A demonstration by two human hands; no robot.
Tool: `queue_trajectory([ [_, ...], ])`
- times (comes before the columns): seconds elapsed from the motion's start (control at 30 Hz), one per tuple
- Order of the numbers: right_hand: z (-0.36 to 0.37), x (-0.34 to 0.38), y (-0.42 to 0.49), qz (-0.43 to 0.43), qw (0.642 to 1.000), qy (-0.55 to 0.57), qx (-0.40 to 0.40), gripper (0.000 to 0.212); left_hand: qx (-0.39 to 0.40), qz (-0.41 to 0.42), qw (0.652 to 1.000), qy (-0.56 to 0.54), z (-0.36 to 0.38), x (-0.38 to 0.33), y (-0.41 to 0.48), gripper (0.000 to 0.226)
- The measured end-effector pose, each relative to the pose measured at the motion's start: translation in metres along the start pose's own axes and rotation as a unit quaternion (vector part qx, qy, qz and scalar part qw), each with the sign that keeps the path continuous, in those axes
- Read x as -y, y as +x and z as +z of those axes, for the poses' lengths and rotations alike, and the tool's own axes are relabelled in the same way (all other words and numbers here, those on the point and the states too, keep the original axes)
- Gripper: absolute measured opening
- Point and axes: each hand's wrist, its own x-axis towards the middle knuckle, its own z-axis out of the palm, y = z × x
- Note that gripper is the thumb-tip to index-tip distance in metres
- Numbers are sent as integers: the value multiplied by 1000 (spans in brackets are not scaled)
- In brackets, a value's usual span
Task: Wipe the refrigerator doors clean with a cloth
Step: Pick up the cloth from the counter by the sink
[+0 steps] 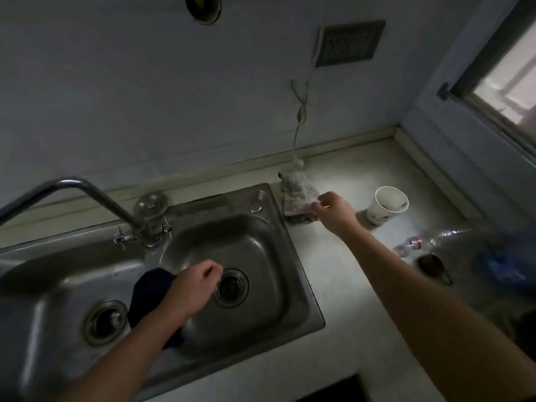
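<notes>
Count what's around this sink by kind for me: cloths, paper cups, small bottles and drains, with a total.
Cloths: 2, a pale cloth gripped by the right hand, a dark cloth in the sink
Paper cups: 1
Small bottles: 1, lying on the counter
Drains: 2, left drain and right drain
Total: 6
Blurred things at the right edge are left out.

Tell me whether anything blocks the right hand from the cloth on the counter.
Nothing visible does: the right hand pinches the cloth at its edge, beside the sink. The cup stands apart, to the right.
</notes>
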Motion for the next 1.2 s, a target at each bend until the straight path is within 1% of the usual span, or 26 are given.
queue_trajectory([
  [0.13,12,4,39,35,999,7,20,52,7,-16,1000,-1,0,3,13,22],
  [0.23,27,-3,68,60,998,-1,29,63,4,-19,1000,0,-2,9,18,23],
  [0.3,34,-5,74,73,997,-24,24,74,1,-25,1000,2,-5,13,15,22],
  [0.37,41,-4,75,68,997,-43,11,79,-6,-33,999,-2,-9,21,12,22],
  [0.43,47,-1,72,51,997,-49,-4,73,-5,-34,999,7,-13,28,7,21],
  [0.53,50,6,61,41,998,-44,-25,50,-6,-35,999,33,-21,38,-4,22],
  [0.6,46,12,48,37,998,-30,-36,38,-5,-36,998,55,-27,42,-13,23],
  [0.67,36,18,24,37,999,-4,-36,31,5,-36,997,75,-34,43,-25,24],
  [0.73,26,25,-12,41,997,62,-30,28,16,-35,996,76,-38,44,-42,24],
  [0.83,18,31,-82,36,988,150,3,24,24,-40,997,60,-38,53,-77,22],
  [0.93,24,26,-165,42,988,145,32,27,11,-60,998,15,-36,77,-116,20],
  [1.03,41,18,-244,43,989,135,36,22,6,-68,997,-37,-28,99,-158,17],
  [1.07,48,17,-266,47,990,129,43,20,1,-68,996,-52,-25,104,-171,19],
  [1.13,62,16,-311,54,988,132,61,15,-2,-69,995,-78,-19,120,-195,31],
  [1.2,75,16,-347,51,986,138,73,13,-2,-72,994,-83,-16,139,-218,38],
])
